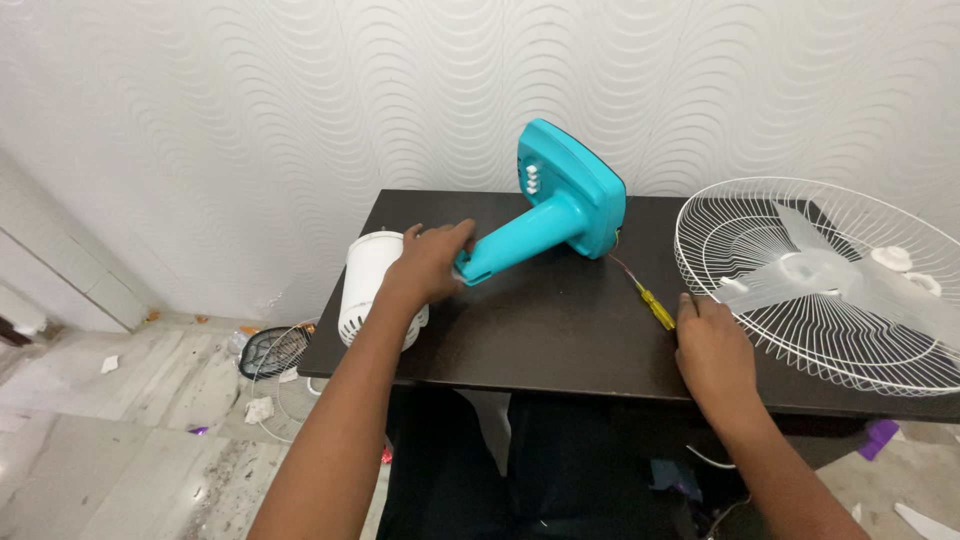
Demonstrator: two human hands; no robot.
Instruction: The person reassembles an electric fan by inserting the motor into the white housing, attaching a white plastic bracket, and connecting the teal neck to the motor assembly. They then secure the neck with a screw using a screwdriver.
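2 bare forearms, no sleeves, left hand, right hand, dark trousers

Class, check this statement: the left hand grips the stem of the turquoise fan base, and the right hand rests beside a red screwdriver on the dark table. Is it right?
Not quite. In the head view the screwdriver is yellow, not red. The rest holds: the left hand grips the stem of the turquoise fan base, and the right hand rests beside the screwdriver on the dark table.

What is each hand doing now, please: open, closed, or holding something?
Left hand: closed around the turquoise fan stand.
Right hand: rests on the table beside the yellow screwdriver; grip cannot be told.
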